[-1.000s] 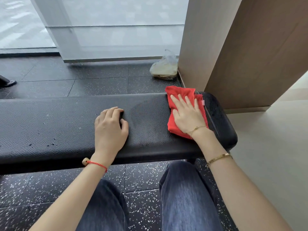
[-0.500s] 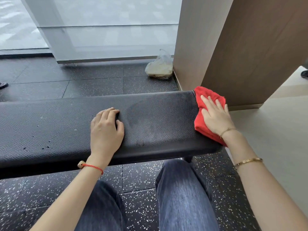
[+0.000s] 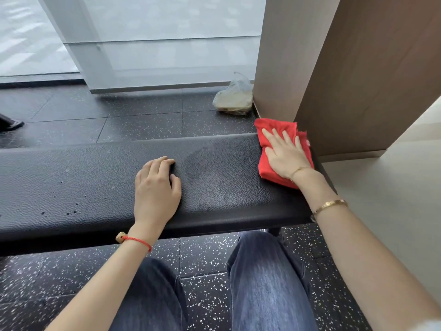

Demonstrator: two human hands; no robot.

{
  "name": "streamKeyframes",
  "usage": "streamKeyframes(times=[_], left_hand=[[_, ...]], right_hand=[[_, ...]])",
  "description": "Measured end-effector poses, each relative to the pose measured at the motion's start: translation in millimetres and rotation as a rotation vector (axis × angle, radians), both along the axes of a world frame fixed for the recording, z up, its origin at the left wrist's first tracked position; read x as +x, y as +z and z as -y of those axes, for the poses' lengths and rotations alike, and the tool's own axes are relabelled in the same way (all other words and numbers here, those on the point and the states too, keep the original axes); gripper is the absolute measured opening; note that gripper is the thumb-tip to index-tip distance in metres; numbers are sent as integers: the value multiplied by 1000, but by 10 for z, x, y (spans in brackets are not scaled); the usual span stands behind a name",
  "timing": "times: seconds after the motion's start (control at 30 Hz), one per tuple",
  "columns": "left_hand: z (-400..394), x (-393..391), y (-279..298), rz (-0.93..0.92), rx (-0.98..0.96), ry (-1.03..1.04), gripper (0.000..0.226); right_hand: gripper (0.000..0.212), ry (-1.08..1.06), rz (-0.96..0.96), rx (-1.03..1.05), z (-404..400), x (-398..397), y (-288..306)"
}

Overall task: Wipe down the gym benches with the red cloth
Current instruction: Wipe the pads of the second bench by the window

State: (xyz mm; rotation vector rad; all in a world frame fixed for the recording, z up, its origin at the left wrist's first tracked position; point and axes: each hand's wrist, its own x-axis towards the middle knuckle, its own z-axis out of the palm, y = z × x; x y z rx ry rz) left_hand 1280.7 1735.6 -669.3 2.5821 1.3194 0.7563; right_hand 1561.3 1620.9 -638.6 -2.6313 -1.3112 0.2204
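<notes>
a: pressing flat on the red cloth [image 3: 269, 161], the right hand [image 3: 287, 156] has its fingers straight and spread, nothing curled round the fabric.

b: and where does the cloth sit?

a: at about two o'clock from the middle of the view, on the right end of the black gym bench [image 3: 95, 182], bunched and reaching past the pad's far edge.

b: the left hand [image 3: 156, 187]?

a: near the centre, resting on the pad with fingers bent under at the tips, holding nothing. a red string bracelet [image 3: 137, 241] is on that wrist, a gold bangle [image 3: 330, 204] on the right forearm.

b: the pad itself?

a: a darker patch lies between the hands, and small dark specks sit at nine o'clock.

b: anything behind?

a: a plastic bag [image 3: 233, 99] on the speckled floor [image 3: 143, 125] at one o'clock, against a wooden panel [image 3: 358, 80].
</notes>
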Motion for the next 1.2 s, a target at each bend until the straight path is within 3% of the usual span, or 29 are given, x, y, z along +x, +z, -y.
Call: streamKeyframes(times=[0.13, 0.33, 0.47, 0.63, 0.77, 0.97, 1.2], left_hand=[[-8, 1, -3, 18, -6, 4, 33], [-21, -11, 4, 23, -15, -2, 33], [-11, -4, 17, 15, -29, 10, 34], [-14, 19, 19, 22, -35, 27, 33], [-4, 14, 49, 47, -39, 29, 33], [-23, -6, 46, 45, -39, 6, 35], [4, -36, 114, 20, -86, -24, 36]], right_hand=[[56, 169, 20, 19, -337, -385, -29], [57, 496, 87, 118, 122, -896, -96], [56, 417, 91, 97, 140, -499, -71], [56, 318, 84, 27, -486, -317, -28], [57, 479, 69, 55, -737, -765, -32], [59, 692, 104, 129, -208, -1201, -108], [58, 432, 110, 73, -640, -1179, -51]])
